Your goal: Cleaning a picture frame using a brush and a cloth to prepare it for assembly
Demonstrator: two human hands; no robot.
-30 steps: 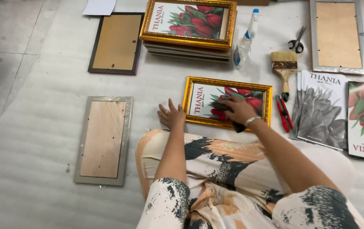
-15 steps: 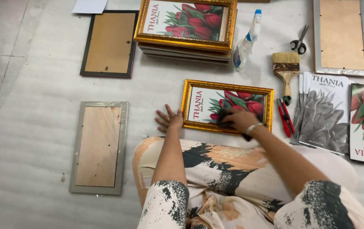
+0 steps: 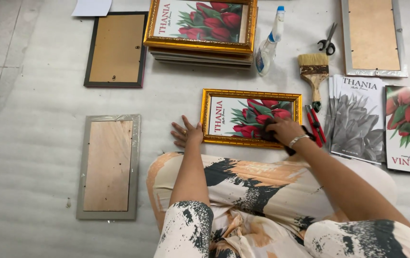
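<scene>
Resting flat on the white floor cover, the left hand (image 3: 186,134) is open with its fingers spread, and it touches the left edge of the small gold frame (image 3: 252,118); it grips nothing. The right hand (image 3: 284,130) lies on the glass at the lower right part of this same frame, with fingers half curled over a dark cloth (image 3: 291,149) that shows under the palm and near the wrist. How tightly it holds the cloth I cannot tell.

The small gold frame lies face up just in front of the person's knees and shows red tulips. Behind it is a stack of frames (image 3: 200,28). Just right of the small gold frame lie red pliers (image 3: 315,125), and behind those a paint brush (image 3: 314,75), a spray bottle (image 3: 268,45) and scissors (image 3: 328,42). Well to its left, a grey frame (image 3: 108,166) lies face down.
</scene>
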